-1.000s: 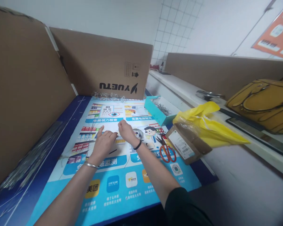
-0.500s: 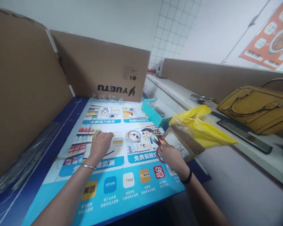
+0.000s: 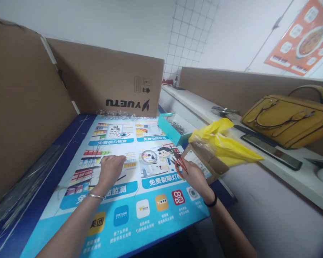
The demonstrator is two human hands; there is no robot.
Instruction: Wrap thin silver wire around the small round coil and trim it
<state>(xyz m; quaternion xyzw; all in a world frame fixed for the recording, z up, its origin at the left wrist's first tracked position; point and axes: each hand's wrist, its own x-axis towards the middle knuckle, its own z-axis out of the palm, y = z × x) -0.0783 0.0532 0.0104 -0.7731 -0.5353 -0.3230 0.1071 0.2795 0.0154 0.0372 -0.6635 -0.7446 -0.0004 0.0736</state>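
Observation:
My left hand (image 3: 111, 171) is curled closed above the printed sheet (image 3: 148, 134) on the table. What its fingers hold, if anything, is hidden; faint thin strands show near it. In my right hand (image 3: 195, 177) is a pair of scissors (image 3: 179, 164) with red handles, its dark blades pointing up and away. Just behind that hand lies a small cardboard box (image 3: 214, 163) with a white label. A pale ring shape (image 3: 149, 156) shows on the sheet between the hands; whether it is printed or loose I cannot tell.
A teal open box (image 3: 174, 133) holds tangled silvery wire pieces. More silvery bits (image 3: 117, 114) lie along the cardboard wall (image 3: 104, 79). At right are a yellow plastic bag (image 3: 223, 143), a phone (image 3: 271, 150) and a yellow handbag (image 3: 282, 118) on a white ledge. Clear plastic (image 3: 24, 182) lies left.
The scissors have turned in my right hand, showing more of their red handles. My left hand stays closed in about the same place. The whole view has shifted slightly.

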